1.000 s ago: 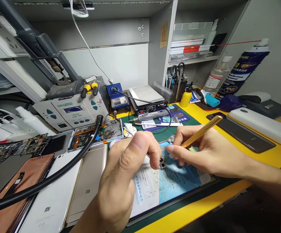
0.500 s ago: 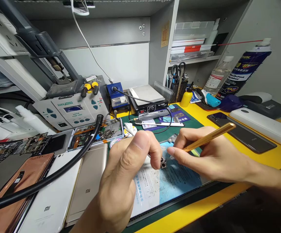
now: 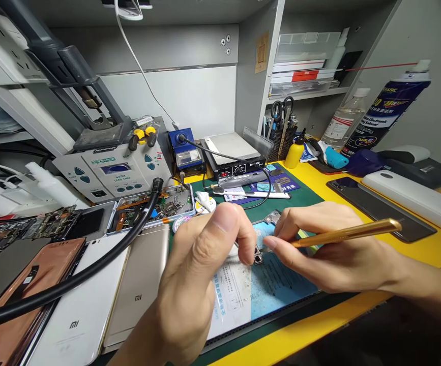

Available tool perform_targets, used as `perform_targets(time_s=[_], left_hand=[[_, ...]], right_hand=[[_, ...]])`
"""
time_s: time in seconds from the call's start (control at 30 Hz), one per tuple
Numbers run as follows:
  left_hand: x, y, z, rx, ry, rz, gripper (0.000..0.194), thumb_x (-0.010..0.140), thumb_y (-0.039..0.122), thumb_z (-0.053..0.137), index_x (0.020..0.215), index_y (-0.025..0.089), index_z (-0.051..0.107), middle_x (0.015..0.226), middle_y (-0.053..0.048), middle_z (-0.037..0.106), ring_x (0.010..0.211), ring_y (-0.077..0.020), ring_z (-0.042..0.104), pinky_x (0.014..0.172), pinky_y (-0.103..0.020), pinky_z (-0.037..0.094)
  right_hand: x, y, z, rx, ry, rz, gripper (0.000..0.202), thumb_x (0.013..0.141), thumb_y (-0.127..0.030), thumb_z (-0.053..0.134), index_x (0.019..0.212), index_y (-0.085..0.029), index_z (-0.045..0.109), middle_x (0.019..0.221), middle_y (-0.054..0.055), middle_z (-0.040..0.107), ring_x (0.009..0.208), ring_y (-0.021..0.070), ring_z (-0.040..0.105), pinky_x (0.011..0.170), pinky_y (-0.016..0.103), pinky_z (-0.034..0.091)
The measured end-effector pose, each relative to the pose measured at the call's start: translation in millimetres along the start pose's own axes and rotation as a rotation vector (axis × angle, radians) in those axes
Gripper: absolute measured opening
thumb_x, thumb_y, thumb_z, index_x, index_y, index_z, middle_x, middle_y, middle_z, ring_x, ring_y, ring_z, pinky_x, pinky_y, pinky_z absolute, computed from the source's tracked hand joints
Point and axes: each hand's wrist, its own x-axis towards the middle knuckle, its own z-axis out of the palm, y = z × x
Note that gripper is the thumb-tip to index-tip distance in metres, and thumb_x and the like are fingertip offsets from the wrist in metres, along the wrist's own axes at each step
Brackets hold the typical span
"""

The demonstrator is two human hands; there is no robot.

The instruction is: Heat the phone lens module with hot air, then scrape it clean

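Note:
My right hand (image 3: 327, 249) is closed in a pen grip on a slim gold-coloured tool (image 3: 346, 234). The tool's handle points right, and its working tip is mostly hidden by my fingers. My left hand (image 3: 205, 264) is closed, thumb on top and index finger curled down. Beside that index finger shows a small dark part with square metal frames (image 3: 257, 258), like a phone camera module. Whether my left fingers pinch it or something else is hidden. Below both hands lies a blue and white printed pad (image 3: 269, 297) with specks of debris on it.
Phones with Mi logos (image 3: 74, 324) lie at left under a thick black hose (image 3: 86, 277). Behind are a hot-air station (image 3: 117, 175), a tray of circuit boards (image 3: 174, 203) and a white brush (image 3: 258, 194). A dark phone (image 3: 380, 208) and a spray can (image 3: 388, 112) sit at right.
The gold tool has tipped lower, its rear end swinging right and down as my right hand turned. My left hand has hardly moved. The whole view has shifted slightly.

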Motion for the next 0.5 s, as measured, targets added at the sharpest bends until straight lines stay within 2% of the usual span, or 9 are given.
perform_targets(time_s=[0.27, 0.5], left_hand=[[-2.5, -1.7, -0.6, 0.013, -0.01, 0.008, 0.053, 0.108, 0.048, 0.03, 0.068, 0.022, 0.053, 0.074, -0.003, 0.053, 0.077, -0.0217, 0.053, 0.078, -0.04, 0.04], [-3.0, -3.8, -4.4, -0.008, -0.026, -0.013, 0.056, 0.107, 0.06, 0.035, 0.069, 0.023, 0.054, 0.075, -0.002, 0.052, 0.077, -0.0208, 0.051, 0.078, -0.038, 0.039]], right_hand=[[-1.2, 2.0, 0.8, -0.013, -0.008, -0.016, 0.024, 0.093, -0.01, 0.067, 0.073, -0.02, 0.06, 0.06, 0.003, 0.068, 0.047, 0.0115, 0.056, 0.046, 0.028, 0.041], [0.1, 2.4, 0.8, -0.028, -0.004, -0.013, 0.023, 0.094, -0.013, 0.067, 0.073, -0.019, 0.063, 0.058, 0.002, 0.066, 0.046, 0.0122, 0.055, 0.044, 0.029, 0.041]])
